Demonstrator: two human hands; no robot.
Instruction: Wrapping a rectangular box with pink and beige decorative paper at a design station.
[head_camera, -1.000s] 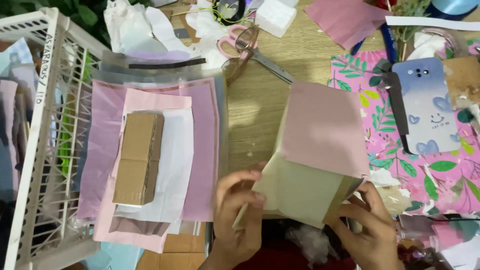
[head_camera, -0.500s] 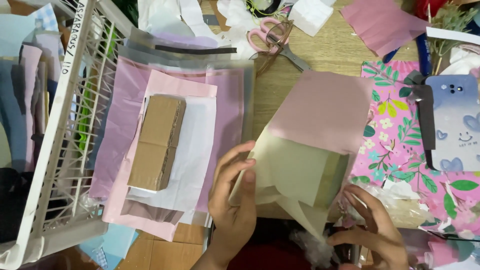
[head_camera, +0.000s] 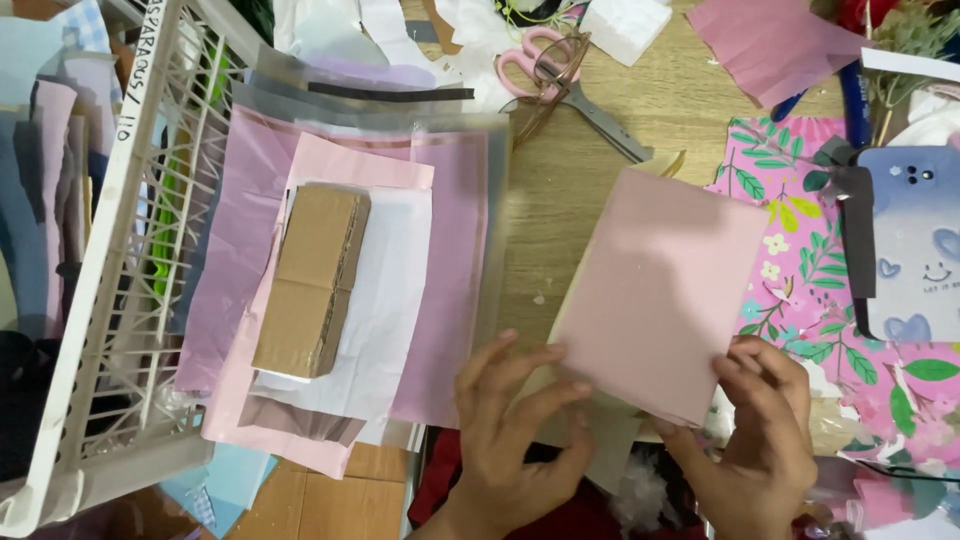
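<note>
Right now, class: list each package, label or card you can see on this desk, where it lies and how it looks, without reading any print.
Pink flat paper-wrapped package: centre-right, rectangular, held by left hand and right hand.
Brown cardboard box: left of centre, oblong, on white and pink sheets.
Grey-blue printed card: right edge, rounded, heart and smiley drawings.
Clear plastic mailer bag: top, dark sealing strip.
</note>
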